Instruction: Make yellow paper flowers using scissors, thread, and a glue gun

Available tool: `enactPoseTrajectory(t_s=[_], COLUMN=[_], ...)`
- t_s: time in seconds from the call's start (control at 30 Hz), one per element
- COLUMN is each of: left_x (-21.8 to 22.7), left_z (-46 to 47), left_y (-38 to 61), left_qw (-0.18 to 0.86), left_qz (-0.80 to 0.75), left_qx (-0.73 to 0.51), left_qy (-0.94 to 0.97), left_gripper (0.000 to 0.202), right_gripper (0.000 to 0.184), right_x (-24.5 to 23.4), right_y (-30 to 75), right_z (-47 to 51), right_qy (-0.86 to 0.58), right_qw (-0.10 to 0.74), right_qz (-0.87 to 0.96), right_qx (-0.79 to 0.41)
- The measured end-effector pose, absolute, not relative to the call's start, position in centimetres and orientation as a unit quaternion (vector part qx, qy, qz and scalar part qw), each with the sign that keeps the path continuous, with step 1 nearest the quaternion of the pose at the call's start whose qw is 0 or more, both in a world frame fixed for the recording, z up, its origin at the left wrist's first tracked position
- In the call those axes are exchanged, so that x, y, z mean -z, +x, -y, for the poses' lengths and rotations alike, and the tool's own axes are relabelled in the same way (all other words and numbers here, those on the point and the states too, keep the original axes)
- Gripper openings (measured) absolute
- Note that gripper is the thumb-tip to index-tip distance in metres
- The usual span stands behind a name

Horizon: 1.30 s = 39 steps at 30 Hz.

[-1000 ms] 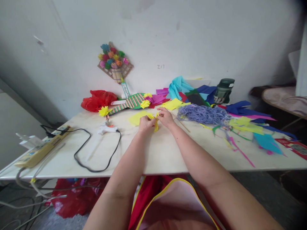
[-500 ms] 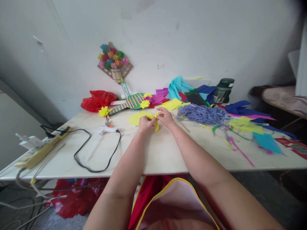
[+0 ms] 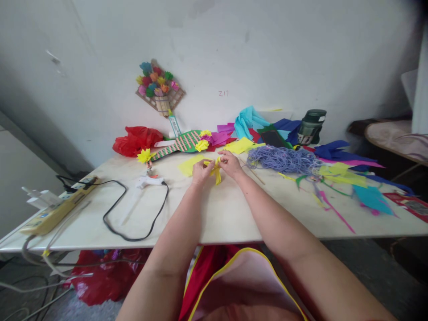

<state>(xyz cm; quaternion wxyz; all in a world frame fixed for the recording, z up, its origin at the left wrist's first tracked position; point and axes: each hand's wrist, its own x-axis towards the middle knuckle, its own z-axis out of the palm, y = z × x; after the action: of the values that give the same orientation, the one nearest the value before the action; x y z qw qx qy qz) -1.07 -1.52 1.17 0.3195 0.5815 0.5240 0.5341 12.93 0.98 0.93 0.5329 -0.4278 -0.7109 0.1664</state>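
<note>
Between my two hands is a strip of yellow crepe paper (image 3: 217, 176), with one end hanging down toward the table. My left hand (image 3: 201, 171) pinches its left part between thumb and fingers. The fingers of my right hand (image 3: 229, 163) are closed on its upper right part. Under and behind the left hand lies a flat yellow paper sheet (image 3: 187, 165). Just beyond is a green lute-shaped craft piece (image 3: 182, 142) with pink strips and yellow and purple paper flowers. A thin stick (image 3: 256, 175) lies to the right of my right hand.
A white glue gun (image 3: 149, 180) with a black cord lies at left, near a power strip (image 3: 60, 209). Purple string (image 3: 284, 159), colored paper scraps and a dark green bottle (image 3: 311, 127) are at right. A red plastic bag (image 3: 137, 140) sits by the wall.
My left hand has shifted slightly left, and more of the yellow strip shows between the hands. My right hand has barely moved.
</note>
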Motion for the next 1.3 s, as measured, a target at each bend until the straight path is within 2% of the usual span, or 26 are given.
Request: enactPoseTrajectory(t_s=[0.17,0.37,0.5,0.7,1.3], left_x=[-1.3,-1.9,-2.2,-2.3,-2.0], left_z=[1.3,2.0,2.4,2.3,2.0], left_y=[-1.5,-0.9,-0.7,-0.9,-1.3], left_qw=[0.205,0.116,0.12,0.122,0.178], left_qz=[-0.514,-0.529,-0.546,-0.57,-0.569], left_qx=[-0.562,-0.479,-0.431,-0.385,-0.409], left_qy=[0.614,0.691,0.708,0.716,0.691], left_gripper=[0.023,0.026,0.02,0.029,0.033], right_gripper=[0.013,0.013,0.014,0.013,0.016], right_x=[-0.5,-0.8,-1.5,-1.8,-1.4], right_y=[12.8,12.9,13.1,13.1,13.0], right_z=[-1.1,-0.8,-0.4,-0.4,-0.8], right_qy=[-0.43,-0.455,-0.481,-0.492,-0.472], right_qw=[0.534,0.519,0.504,0.495,0.504], right_qz=[0.715,0.716,0.712,0.711,0.718], right_qx=[-0.137,-0.106,-0.093,-0.087,-0.088])
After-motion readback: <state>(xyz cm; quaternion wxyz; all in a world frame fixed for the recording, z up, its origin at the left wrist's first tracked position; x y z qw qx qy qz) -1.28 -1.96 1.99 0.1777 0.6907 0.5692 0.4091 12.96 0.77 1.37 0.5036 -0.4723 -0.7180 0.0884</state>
